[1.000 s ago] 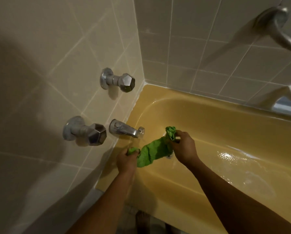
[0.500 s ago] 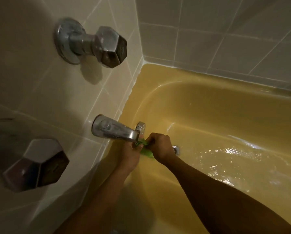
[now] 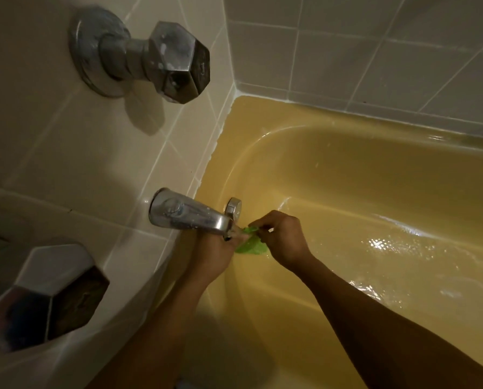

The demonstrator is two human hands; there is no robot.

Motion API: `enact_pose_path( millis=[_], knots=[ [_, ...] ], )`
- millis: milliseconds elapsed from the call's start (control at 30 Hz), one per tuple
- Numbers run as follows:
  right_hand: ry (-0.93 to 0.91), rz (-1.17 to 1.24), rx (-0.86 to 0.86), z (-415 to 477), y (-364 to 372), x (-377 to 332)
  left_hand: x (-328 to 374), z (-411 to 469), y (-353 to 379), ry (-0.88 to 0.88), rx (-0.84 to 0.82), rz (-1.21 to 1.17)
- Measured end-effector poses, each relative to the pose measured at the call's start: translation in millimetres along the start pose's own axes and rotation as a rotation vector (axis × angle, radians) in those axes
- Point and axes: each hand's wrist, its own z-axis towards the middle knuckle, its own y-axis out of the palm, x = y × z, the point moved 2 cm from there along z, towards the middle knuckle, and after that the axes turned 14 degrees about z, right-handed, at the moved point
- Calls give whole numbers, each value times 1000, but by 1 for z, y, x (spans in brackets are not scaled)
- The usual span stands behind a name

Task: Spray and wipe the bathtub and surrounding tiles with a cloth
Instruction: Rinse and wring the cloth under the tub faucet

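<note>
A person leans over a yellow bathtub. Just beneath the chrome spout, the left hand and right hand each grip one end of a small green cloth bunched between them. The tub floor glistens wet. The cloth seems to be getting wetted or wrung; how much tub or tiles is already wiped cannot be told.

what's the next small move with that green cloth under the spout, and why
Probably wring the bunched green cloth over the yellow bathtub: the left hand and right hand both grip it right under the chrome spout, so it is likely soaked.
</note>
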Motion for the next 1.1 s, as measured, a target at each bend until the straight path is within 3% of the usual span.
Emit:
enact_pose_path(
  millis=[133, 267, 367, 433, 533, 700, 833, 967, 1033, 1100],
  knots=[
    [165, 108, 138, -8, -13, 8, 7, 0, 13, -54, -81, -97],
    [391, 283, 230, -18, -6, 8, 17, -4, 21, -162, -50, -204],
    [608, 582, 210, -21, 9, 4, 13, -7, 24, -251, -37, -407],
    [583, 633, 125, -20, 18, 0, 7, -8, 24, -286, -69, -482],
    [536, 515, 102, -16, 22, 1, -3, -10, 20, -282, -144, -489],
    [540, 545, 90, -6, 7, -1, -16, -15, 5, -294, -24, -389],
    [575, 423, -82, -5, 17, -5, -14, -20, 7, -280, -48, -442],
    [537, 340, -28, -4, 23, -3, -11, -22, 5, -286, -55, -500],
    [546, 303, -9, -4, 19, 2, -11, -22, -2, -239, -29, -395],
    [604, 389, 72, -5, 8, 9, -11, -20, -13, -125, 23, -37]
  ],
)
